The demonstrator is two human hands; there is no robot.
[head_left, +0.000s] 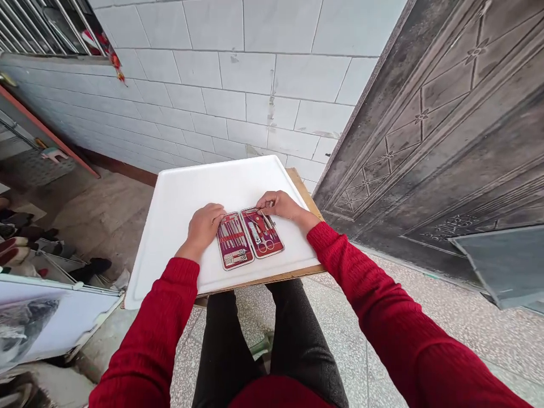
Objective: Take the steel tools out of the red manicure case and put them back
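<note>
An open manicure case [250, 259] with a red lining lies flat on a white board [170, 198]. Its left half holds a row of slim metal tools [232, 233] under a strap, with clippers [238, 256] below them. In the right half, small scissors [266, 245] sit among other tools. My left hand [206, 224] has its fingers curled round the case's upper left edge. At the top of the right half, my right hand [276, 204] is closed in a pinch; a thin metal piece shows by the fingertips, its kind unclear.
The board rests on a brown panel [304, 187] in front of my legs. A tiled wall [255, 73] stands behind it, a dark patterned metal door [425, 130] to the right. On the left are shoes [15, 249] and a white-sided box [55, 317].
</note>
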